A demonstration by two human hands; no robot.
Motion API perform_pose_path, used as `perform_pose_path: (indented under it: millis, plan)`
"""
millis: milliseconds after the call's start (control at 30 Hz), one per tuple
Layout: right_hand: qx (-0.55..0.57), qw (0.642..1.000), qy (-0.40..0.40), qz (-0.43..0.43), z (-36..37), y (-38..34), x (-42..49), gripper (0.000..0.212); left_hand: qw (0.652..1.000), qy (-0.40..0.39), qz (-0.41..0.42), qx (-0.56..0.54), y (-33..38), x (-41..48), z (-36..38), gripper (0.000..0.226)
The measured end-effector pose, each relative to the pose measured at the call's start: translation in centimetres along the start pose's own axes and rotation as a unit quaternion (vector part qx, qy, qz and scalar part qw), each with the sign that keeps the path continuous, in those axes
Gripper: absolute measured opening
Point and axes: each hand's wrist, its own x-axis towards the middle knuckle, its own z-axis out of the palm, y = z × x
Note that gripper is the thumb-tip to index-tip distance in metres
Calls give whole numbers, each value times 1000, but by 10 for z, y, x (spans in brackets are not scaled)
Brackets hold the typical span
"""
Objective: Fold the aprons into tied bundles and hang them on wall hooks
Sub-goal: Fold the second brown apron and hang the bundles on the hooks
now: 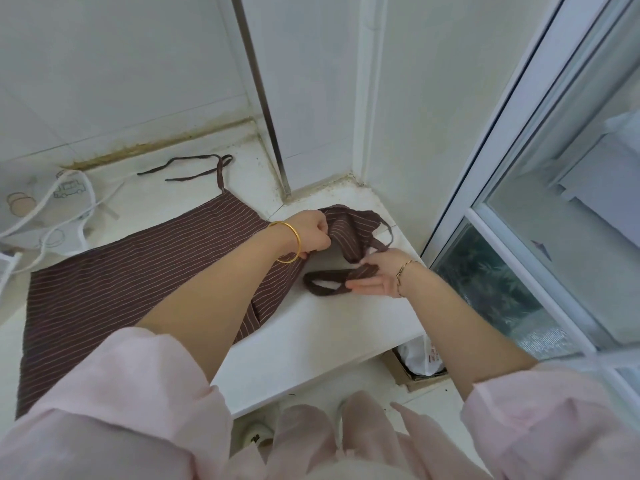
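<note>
Your left hand is curled into a fist, bunching the bib end of the brown apron near the desk's far right corner. The bib fabric rises off the surface there in a loose fold. Your right hand lies just beside it, nearer you, with the fingers stretched out flat and pressing together on the neck strap; the strap's loop rests on the desk to the left of those fingers. You wear a gold bangle on the left wrist and a thin bracelet on the right.

The rest of the apron lies spread flat, running from the bib towards the desk's near left corner, partly under your left forearm. One waist tie trails loose along the far edge by the tiled wall.

A white apron with cartoon prints lies rumpled at the far left edge, just beside the brown one. Below the desk's right end, a cardboard box holds a white bag.
</note>
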Motion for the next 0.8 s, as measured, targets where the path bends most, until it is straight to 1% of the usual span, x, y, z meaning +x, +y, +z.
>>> perform_pose_path:
  millis: [33,67,100,133,167,200,267,300,367,400,433,467,533,600,667,700,733,800]
  plan:
    - [-5,999,50,-17,-5,-8,6,23,1000,-13,-10,-8,-1,0,-1,15]
    - [-40,991,113,-54,-7,-18,11,25,999,-32,-22,-13,-2,-1,-2,16]
    - [-116,972,179,-101,-9,-29,15,27,998,-58,-36,-16,-3,-2,-3,16]
    - [-209,935,242,-154,-10,-40,15,30,995,-87,-48,-17,-3,-4,-3,16]
    - [-276,892,286,-215,-10,-51,12,33,991,-116,-56,-17,-2,-6,-1,15]
    - [-305,861,303,-271,-9,-61,7,34,988,-143,-57,-19,-1,-8,2,17]
    - [-337,820,291,-359,-9,-81,0,29,981,-186,-46,-25,2,-10,11,22]
    - [-359,805,276,-384,-9,-88,0,29,976,-212,-37,-31,3,-11,16,22]
    - [-421,788,224,-389,-10,-96,2,41,963,-266,-23,-40,7,-12,24,24]
    - [-444,784,210,-379,-12,-95,3,46,960,-276,-17,-37,8,-11,27,25]
    - [-453,779,212,-379,-16,-92,4,49,964,-265,-9,-33,8,-9,29,26]
    - [-440,783,227,-376,-21,-87,6,51,971,-237,1,-30,8,-6,30,27]
    - [-365,815,293,-341,-33,-69,9,49,986,-162,22,-33,7,1,32,32]
    - [-308,845,339,-277,-42,-47,12,33,994,-101,34,-38,8,8,35,37]
    - [-315,852,341,-241,-47,-28,14,8,997,-57,49,-12,9,17,40,43]
    - [-331,848,339,-238,-49,-20,14,10,997,-41,61,3,11,21,44,47]
    - [-342,844,339,-236,-49,-14,14,19,997,-26,69,11,13,24,47,50]
    - [-344,848,330,-231,-52,-4,13,26,996,-14,80,23,19,28,55,57]
